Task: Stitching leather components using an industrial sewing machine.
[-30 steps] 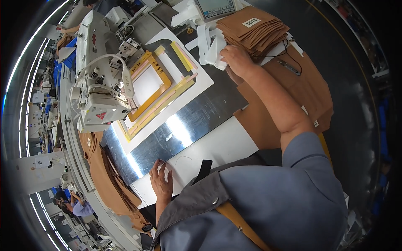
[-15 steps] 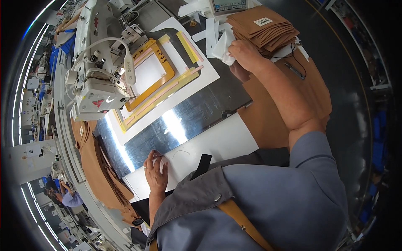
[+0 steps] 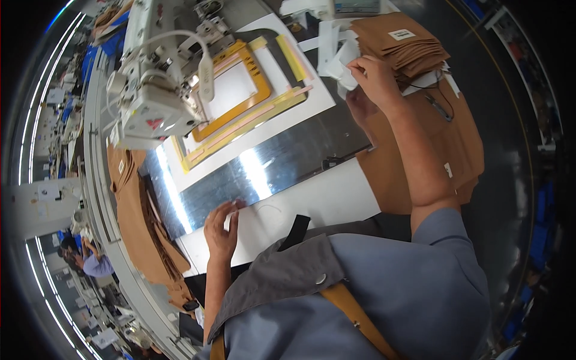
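At the far right of the worktable, my right hand [image 3: 377, 79] pinches the edge of a white piece of thin sheet material [image 3: 344, 65], paper or cloth, I cannot tell which. Other white strips [image 3: 327, 47] lie just left of it. My left hand [image 3: 221, 233] is open, fingers loosely bent and apart, over the near edge of the shiny metal plate [image 3: 282, 157]. It holds nothing visible. Beyond the plate, a yellow frame [image 3: 257, 90] rests on a white sheet [image 3: 321, 99] under the head of a white sewing machine [image 3: 150, 111].
A stack of brown pieces [image 3: 414, 51] with a white label stands at the back right. Brown pieces [image 3: 399, 165] also spread under my right arm, with thread snips [image 3: 439, 108] on them. More brown pieces [image 3: 135, 222] hang at the left. A person [image 3: 96, 261] sits far left.
The view has shifted slightly, so the machine and table appear further right. My left hand has lifted a little and its fingers have spread. My right hand stays at the white piece.
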`<action>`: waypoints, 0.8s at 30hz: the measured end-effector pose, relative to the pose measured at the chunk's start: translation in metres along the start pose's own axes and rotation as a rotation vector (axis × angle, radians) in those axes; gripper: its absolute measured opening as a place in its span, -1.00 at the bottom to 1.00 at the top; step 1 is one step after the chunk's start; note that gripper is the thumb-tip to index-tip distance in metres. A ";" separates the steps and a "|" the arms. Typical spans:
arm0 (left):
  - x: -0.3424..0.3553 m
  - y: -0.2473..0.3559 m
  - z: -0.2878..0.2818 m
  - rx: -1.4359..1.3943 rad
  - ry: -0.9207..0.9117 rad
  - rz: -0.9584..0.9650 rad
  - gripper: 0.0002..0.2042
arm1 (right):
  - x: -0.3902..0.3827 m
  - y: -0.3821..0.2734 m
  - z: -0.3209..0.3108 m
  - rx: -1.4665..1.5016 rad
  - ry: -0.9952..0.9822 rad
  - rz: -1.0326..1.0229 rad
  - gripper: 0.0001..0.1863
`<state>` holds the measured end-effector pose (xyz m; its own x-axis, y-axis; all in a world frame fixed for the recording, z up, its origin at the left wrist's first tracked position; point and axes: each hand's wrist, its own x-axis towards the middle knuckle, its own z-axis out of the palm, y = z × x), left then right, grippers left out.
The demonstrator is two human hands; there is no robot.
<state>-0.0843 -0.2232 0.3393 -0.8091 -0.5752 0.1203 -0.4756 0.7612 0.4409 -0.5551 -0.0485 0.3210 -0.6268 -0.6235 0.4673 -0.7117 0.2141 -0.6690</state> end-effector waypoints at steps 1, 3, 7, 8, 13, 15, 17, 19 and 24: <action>0.013 0.007 -0.003 -0.132 -0.032 -0.072 -0.77 | -0.007 -0.027 0.006 0.016 -0.056 0.020 -0.88; 0.029 0.017 -0.001 -0.439 -0.059 -0.231 -0.71 | -0.024 -0.082 0.045 0.127 -0.161 0.012 -0.88; 0.080 0.041 0.035 -1.141 -0.134 -0.508 -0.59 | -0.067 -0.148 0.115 0.260 -0.361 -0.089 -0.91; 0.090 0.040 0.043 -1.179 -0.142 -0.574 -0.61 | -0.074 -0.153 0.134 0.327 -0.329 -0.137 -0.90; 0.102 -0.020 0.054 -1.092 -0.072 -0.603 -0.76 | -0.076 -0.162 0.152 0.104 -0.339 -0.243 -0.71; 0.108 -0.032 0.044 -1.079 0.035 -0.642 -0.81 | -0.074 -0.153 0.150 0.035 -0.385 -0.269 -0.61; 0.118 -0.040 0.033 -0.981 0.064 -0.658 -0.80 | -0.074 -0.147 0.147 -0.040 -0.424 -0.288 -0.50; 0.124 -0.048 0.029 -0.932 0.070 -0.683 -0.78 | -0.073 -0.145 0.147 -0.239 -0.483 -0.372 -0.37; 0.130 -0.058 0.031 -0.147 0.518 -0.125 -0.64 | -0.066 -0.141 0.150 -0.278 -0.519 -0.343 -0.31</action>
<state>-0.1726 -0.3329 0.3021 -0.4565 -0.7589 0.4645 -0.4737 0.6492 0.5951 -0.3660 -0.1504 0.2984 -0.1674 -0.9556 0.2425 -0.9417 0.0822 -0.3264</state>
